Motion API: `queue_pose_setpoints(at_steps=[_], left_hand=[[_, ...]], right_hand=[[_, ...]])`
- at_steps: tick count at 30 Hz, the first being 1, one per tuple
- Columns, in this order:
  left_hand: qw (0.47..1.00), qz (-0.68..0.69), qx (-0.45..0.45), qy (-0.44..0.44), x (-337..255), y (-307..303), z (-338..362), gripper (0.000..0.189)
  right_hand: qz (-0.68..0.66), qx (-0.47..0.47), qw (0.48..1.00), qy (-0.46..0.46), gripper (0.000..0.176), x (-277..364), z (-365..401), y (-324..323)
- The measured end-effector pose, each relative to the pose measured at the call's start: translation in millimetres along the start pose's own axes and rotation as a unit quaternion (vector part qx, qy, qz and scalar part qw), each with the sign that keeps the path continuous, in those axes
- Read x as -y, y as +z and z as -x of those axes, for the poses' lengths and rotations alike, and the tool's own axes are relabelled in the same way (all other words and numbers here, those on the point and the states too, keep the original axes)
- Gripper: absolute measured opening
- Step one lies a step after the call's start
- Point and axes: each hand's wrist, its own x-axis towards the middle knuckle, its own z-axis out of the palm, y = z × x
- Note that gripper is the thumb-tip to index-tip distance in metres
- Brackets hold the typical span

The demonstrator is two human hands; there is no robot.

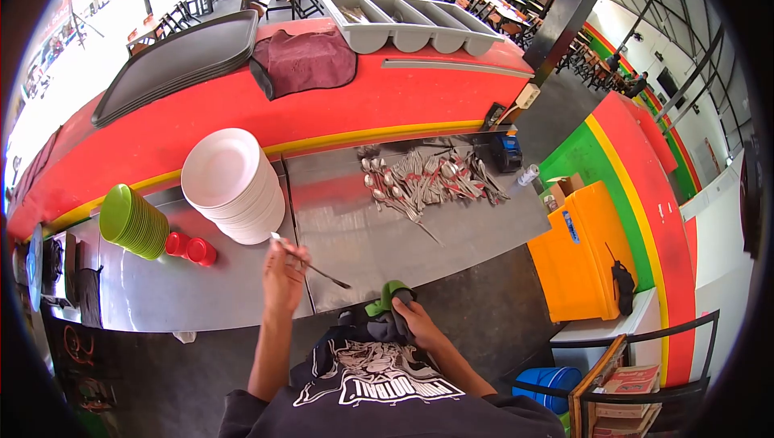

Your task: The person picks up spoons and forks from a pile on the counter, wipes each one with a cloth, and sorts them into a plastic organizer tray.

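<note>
Left hand (285, 274) pinches a slim utensil (322, 273); right hand (414, 321) clutches soft, bunched cloth (377, 307) at its four o'clock — wiping looks in hand, probably calling next for cloth against utensil. From the left hand, shiny tangled cutlery (435, 180) lies at two o'clock, round white bowls (234, 188) at eleven.

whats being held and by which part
Right hand: a green and grey cloth, by its right side. Left hand: a piece of cutlery, near the end away from the cloth.
</note>
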Motion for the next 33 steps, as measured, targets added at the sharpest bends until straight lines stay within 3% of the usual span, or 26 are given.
queue_pose_setpoints(at_steps=[5, 9, 15, 18, 24, 30, 33], left_hand=[[0.993, 0.002, 0.024, -0.112, 50, 37, 13, 0.023], [0.988, -0.01, 0.101, -0.117, 51, 39, 10, 0.024], [0.968, -0.249, 0.014, -0.018, 42, 48, 3, 0.029], [0.935, -0.351, 0.047, 0.036, 45, 42, -9, 0.033], [0.902, -0.411, 0.099, 0.089, 46, 51, -42, 0.033], [0.818, -0.528, 0.133, 0.188, 35, 93, -76, 0.032], [0.814, -0.52, 0.157, 0.206, 34, 110, -95, 0.033]], right_hand=[[-0.045, 0.086, 0.995, -0.014, 0.036, 17, 2, 26], [-0.045, 0.095, 0.993, -0.043, 0.034, 13, -4, 21], [0.044, 0.021, 0.992, -0.116, 0.034, 13, -10, 21], [0.106, -0.004, 0.985, -0.137, 0.033, 26, -9, 25], [0.086, -0.047, 0.973, -0.208, 0.027, 49, -25, 33], [0.083, -0.034, 0.959, -0.269, 0.021, 85, -37, 41], [0.073, -0.018, 0.957, -0.281, 0.018, 107, -37, 43]])
